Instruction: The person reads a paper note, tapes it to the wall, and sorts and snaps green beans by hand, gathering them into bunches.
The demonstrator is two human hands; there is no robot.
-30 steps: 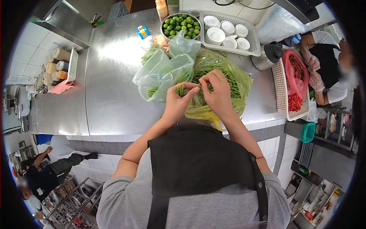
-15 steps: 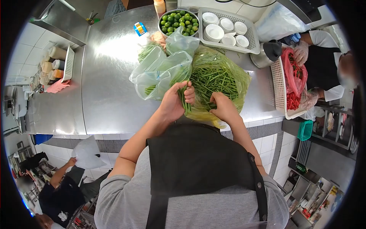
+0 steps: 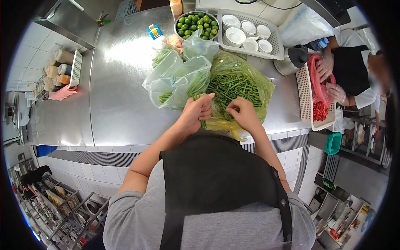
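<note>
My left hand [image 3: 197, 111] is wrapped round a small bunch of green beans, whose ends stick out below the fist. It is at the left edge of an open yellow-green plastic bag [image 3: 263, 89] full of cut green beans [image 3: 239, 85]. Over the lower right part of the beans is my right hand [image 3: 242, 112], thumb and fingers curled towards each other; whether it holds a bean is too small to tell. A clear plastic bag [image 3: 175, 75] with more beans lies to the left of the yellow-green bag.
Behind the bags are a bowl of green limes [image 3: 196, 26] and a tray [image 3: 280, 52] of white bowls. A metal jug [image 3: 289, 60] stands at the right. Beyond it, a co-worker's gloved hands [image 3: 329, 79] are in a basket [image 3: 305, 93] with a red bag and red chillies.
My hands have parted since a second ago, the left closing round the beans and the right lowering to the bag. The person at the lower left has gone from view.
</note>
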